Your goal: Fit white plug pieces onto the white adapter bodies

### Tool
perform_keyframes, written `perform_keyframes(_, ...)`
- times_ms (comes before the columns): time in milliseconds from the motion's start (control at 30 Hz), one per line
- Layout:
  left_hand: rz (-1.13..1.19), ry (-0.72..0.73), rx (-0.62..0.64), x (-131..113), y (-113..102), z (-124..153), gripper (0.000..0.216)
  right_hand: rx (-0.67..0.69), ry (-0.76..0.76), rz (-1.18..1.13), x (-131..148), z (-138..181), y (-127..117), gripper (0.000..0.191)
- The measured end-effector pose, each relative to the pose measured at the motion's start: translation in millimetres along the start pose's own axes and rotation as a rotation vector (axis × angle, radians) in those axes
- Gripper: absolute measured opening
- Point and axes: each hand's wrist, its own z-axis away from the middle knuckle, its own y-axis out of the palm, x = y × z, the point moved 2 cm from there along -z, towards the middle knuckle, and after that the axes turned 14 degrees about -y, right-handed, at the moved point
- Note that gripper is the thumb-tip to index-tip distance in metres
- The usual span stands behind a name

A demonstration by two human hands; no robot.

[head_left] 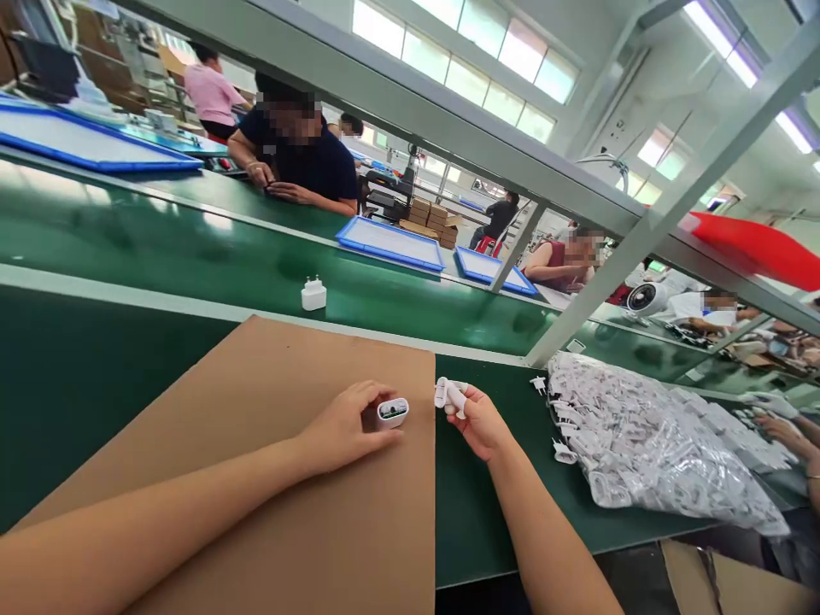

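Note:
On the brown cardboard sheet (282, 376), my left hand (346, 427) curls round a white charger housing (393, 413), fingers behind it and thumb in front. Its open end faces me and shows a green circuit board inside. Just to the right, past the cardboard's edge, my right hand (479, 420) pinches a small white plug cap (441, 393). White finger covers sit on some fingertips of that hand, partly hiding the cap. The two parts are apart.
A white charger (313, 295) stands prongs up on the green conveyor (256, 256). At right lies a clear bag of white plug parts (659, 436), a few loose beside it. A co-worker's gloved hand (769, 410) is beyond. A slanted metal post (589, 282) rises ahead.

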Motion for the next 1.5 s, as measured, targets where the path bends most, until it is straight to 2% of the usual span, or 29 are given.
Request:
perform_keyframes(167,0.043,0.058,0.020,7.1,0.4,-6.2,0.033,0.030,-0.169,0.393,4.9,5.7,18.0,0.039)
perform_keyframes(300,0.059,0.099,0.039,9.3,-0.9,-6.3,0.033,0.285,-0.481,0.750,27.8,19.1,52.0,0.018)
perform_keyframes(400,0.061,0.103,0.033,10.7,-0.7,-7.3,0.029,0.492,-0.650,1.074,34.9,23.9,73.1,0.027)
perform_keyframes(500,0.074,0.113,0.022,12.3,-0.4,-7.6,0.026,0.591,-0.712,1.313,31.6,21.1,80.7,0.034)
perform_keyframes(833,0.092,0.122,0.010,13.5,-1.8,-6.1,0.019,0.703,-0.759,1.358,38.9,10.9,88.2,0.032)
perform_keyframes(1067,0.076,0.124,0.030,13.8,-1.9,-7.6,0.017,0.752,-0.740,1.448,32.6,6.3,92.5,0.028)
perform_keyframes(1300,0.079,0.096,0.015,14.4,1.1,-7.5,0.017,0.666,-0.678,1.459,27.7,1.0,95.4,0.022)
perform_keyframes(1500,0.114,0.081,-0.017,13.3,1.8,-3.0,0.021,0.484,-0.633,1.327,17.5,4.1,88.5,0.024)
